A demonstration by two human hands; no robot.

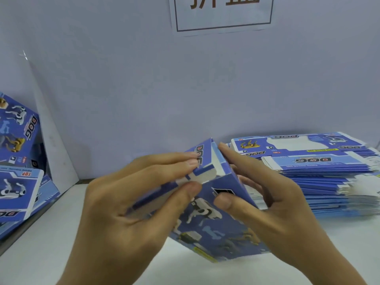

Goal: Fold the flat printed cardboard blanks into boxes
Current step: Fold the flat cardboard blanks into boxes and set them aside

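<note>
Head: box [211, 219] (half-folded) gripped between both hands [131, 202].

My one head camera looks forward and down, close over my hands [185, 202], facing the far wall [144, 79].

"DOG" is printed on the held box [205, 202], the stacked blanks [320, 161] and the folded boxes [18, 128]; "TOP" is marked on their flaps.
</note>
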